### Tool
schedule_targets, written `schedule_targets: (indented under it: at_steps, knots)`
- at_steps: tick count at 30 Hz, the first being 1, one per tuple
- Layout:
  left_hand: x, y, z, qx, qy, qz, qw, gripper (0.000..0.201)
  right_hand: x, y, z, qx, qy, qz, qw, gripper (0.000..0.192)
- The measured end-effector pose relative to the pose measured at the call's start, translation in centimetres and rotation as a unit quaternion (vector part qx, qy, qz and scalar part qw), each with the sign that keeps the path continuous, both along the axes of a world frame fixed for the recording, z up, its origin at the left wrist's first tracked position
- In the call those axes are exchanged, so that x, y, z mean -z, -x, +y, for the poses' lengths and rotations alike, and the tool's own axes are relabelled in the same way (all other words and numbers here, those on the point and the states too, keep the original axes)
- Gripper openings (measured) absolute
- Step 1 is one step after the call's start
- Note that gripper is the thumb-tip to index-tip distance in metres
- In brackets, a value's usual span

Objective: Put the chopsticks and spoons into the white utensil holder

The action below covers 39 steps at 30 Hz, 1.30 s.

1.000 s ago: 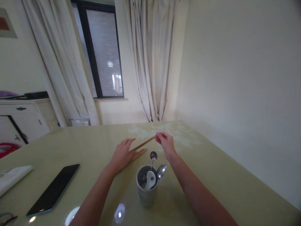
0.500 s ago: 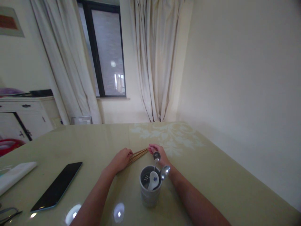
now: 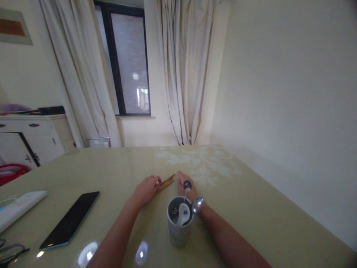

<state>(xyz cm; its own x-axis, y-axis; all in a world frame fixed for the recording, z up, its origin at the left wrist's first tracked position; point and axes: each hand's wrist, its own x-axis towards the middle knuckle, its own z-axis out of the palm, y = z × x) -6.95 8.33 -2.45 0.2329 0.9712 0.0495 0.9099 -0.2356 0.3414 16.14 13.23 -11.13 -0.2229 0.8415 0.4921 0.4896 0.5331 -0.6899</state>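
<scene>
A bundle of wooden chopsticks [image 3: 166, 182] lies flat on the pale green table [image 3: 251, 201]. My left hand [image 3: 145, 190] rests on the bundle's near end, fingers curled over it. My right hand [image 3: 184, 185] touches the far end of the bundle, partly hidden behind a spoon. In front of both hands stands a grey ceramic utensil holder [image 3: 178, 223] with two metal spoons [image 3: 196, 204] and a white ceramic spoon [image 3: 183, 214] in it.
A black phone [image 3: 70, 220] lies face up at the left. A white folded cloth [image 3: 19, 208] and glasses [image 3: 9, 251] sit near the left edge. A wall runs along the table's right side; curtains and a window stand behind.
My right hand has lowered the raised chopsticks onto the table beside the others. Both hands have closed in on the bundle and drawn it nearer to the holder.
</scene>
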Motion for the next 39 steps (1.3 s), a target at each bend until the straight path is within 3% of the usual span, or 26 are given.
schedule_targets:
  at_steps: [7, 13, 25, 29, 33, 36, 39]
  knots:
    - [1.2, -0.9, -0.2, 0.062, -0.038, -0.023, 0.997, 0.036, 0.7, 0.5, 0.0, 0.008, -0.003, -0.048, 0.999, 0.048]
    - [2.6, -1.2, -0.2, 0.105, -0.049, -0.009, 0.993, 0.046, 0.5, 0.8, -0.1, 0.045, 0.005, -0.046, 0.998, 0.056]
    - [2.1, -1.7, -0.5, 0.131, -0.046, -0.063, 0.988, 0.043, -2.7, 0.2, -1.7, -0.040, 0.066, 0.038, 0.996, 0.049]
    - [2.4, -2.2, -0.3, 0.114, -0.031, -0.046, 0.992, 0.047, -6.0, -0.7, -1.1, -0.026, 0.079, 0.100, 0.992, 0.050]
    - [3.1, -2.6, 0.1, 0.129, -0.019, -0.043, 0.990, 0.054, -12.1, -2.6, -1.3, -0.054, 0.097, 0.099, 0.989, 0.061]
    - [3.8, -2.8, 0.6, 0.125, -0.019, -0.056, 0.990, 0.056, -16.8, -4.3, -3.5, -0.112, 0.102, 0.038, 0.988, 0.049]
    - [4.3, -3.3, 1.1, 0.106, -0.015, -0.078, 0.991, 0.057, -19.9, -5.3, -6.4, -0.140, 0.105, -0.127, 0.976, 0.029]
